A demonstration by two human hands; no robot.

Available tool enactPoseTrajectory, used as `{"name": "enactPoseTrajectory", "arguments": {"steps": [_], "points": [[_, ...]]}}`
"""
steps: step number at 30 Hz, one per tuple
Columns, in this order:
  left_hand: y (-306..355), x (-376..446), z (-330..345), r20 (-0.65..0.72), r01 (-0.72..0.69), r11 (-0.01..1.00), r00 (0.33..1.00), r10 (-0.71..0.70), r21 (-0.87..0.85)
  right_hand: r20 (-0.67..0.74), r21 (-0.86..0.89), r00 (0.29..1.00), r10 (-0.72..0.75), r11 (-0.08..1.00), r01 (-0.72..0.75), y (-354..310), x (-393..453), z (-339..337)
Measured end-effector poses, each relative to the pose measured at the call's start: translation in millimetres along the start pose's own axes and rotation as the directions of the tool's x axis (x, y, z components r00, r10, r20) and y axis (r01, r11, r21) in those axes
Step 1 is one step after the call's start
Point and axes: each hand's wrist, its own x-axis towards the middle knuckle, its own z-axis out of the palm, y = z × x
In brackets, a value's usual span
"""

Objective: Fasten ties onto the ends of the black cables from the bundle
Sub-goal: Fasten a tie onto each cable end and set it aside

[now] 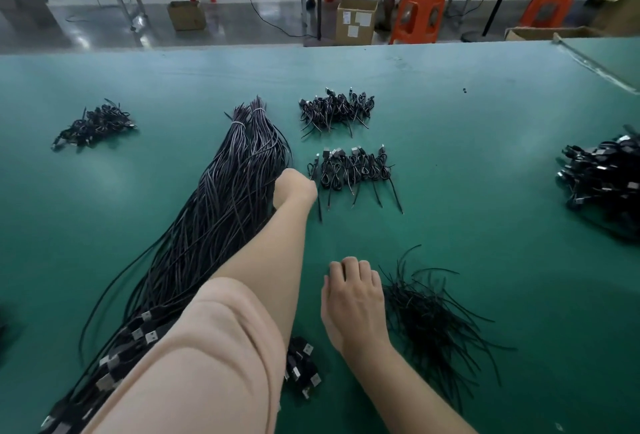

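Right hand, fingers curled and empty, rests beside the ties, while the left hand, grip hidden, sets a tied cable beyond them; next, draw another from the bundle.

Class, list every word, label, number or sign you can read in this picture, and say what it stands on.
No text can be read anywhere.
White labels on the cardboard box on the floor: print too small and blurred to read.
Plugs on the long cable bundle: no markings can be made out.
Green table, loose ties, tied cable row: no writing shows.
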Motion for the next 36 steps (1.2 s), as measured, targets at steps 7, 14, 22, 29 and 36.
{"name": "enactPoseTrajectory", "arguments": {"steps": [7, 14, 22, 29, 36], "points": [[10, -3, 14, -0.008, -0.089, 0.987, 0.996, 0.091, 0.134, 0.058, 0.006, 0.998, 0.009, 1.0, -0.009, 0, 0, -1], [-1, -26, -31, 0.04, -0.312, 0.939, 0.95, 0.309, 0.145, 0.082, 0.037, 0.996, 0.016, 0.999, -0.019, 0, 2, -2], [-120, -75, -108, 0.02, -0.299, 0.819, 0.943, 0.333, 0.49, 0.183, 0.006, 0.983, 0.007, 1.0, -0.008, -1, 3, -10], [-185, -96, -93, 0.097, -0.333, 0.806, 0.939, 0.329, 0.489, 0.308, -0.04, 0.951, -0.013, 0.999, 0.027, -2, 3, -13], [-185, -94, -93, 0.098, -0.333, 0.834, 0.941, 0.323, 0.441, 0.45, -0.117, 0.891, -0.051, 0.986, 0.115, -12, 20, -29]]}}
